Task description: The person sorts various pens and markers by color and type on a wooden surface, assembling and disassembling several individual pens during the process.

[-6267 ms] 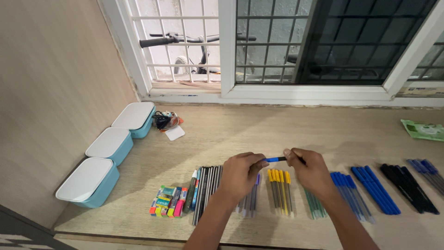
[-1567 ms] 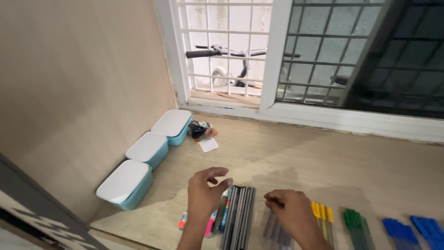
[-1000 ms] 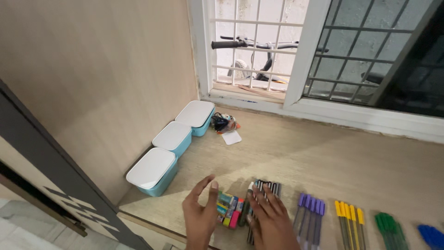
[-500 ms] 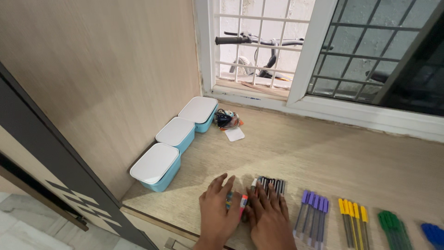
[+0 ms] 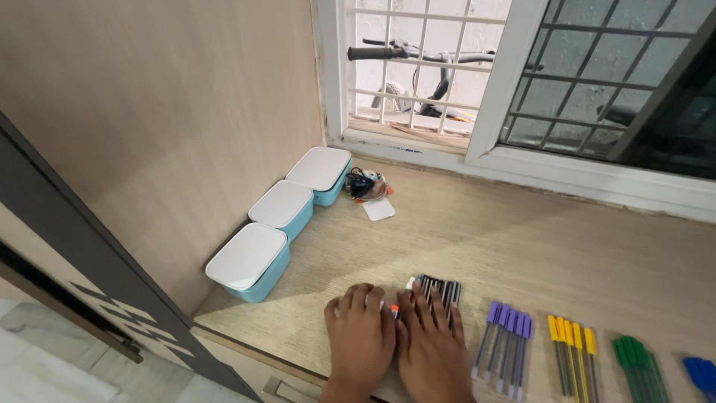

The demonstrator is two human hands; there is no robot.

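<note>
Three white-lidded blue boxes (image 5: pixel 287 224) line the wall on a wooden desk (image 5: pixel 537 246). The left hand (image 5: pixel 362 342) and right hand (image 5: pixel 431 351) lie flat, fingers spread, gripping nothing, over small coloured markers (image 5: pixel 394 307) and black pens (image 5: pixel 440 289) at the near edge; beside them, five purple pens (image 5: pixel 507 345), four yellow pens (image 5: pixel 573 352).

A pale wooden counter (image 5: pixel 522 246) carries it all. Along the left wall sit three blue tubs with white lids: the near one (image 5: pixel 248 261), the middle one (image 5: pixel 282 208), the far one (image 5: pixel 321 174), in a tight row. Beside the far tub lies a small dark clutter (image 5: pixel 363 184) with a white card (image 5: pixel 379 209). Along the front edge run groups of pens: black (image 5: pixel 444 291), purple (image 5: pixel 507 347), yellow (image 5: pixel 573 357), green (image 5: pixel 635 361), blue (image 5: pixel 701 373). Both hands, left (image 5: pixel 362 339) and right (image 5: pixel 432 347), lie flat on the counter over small coloured pieces (image 5: pixel 394 307).
</note>
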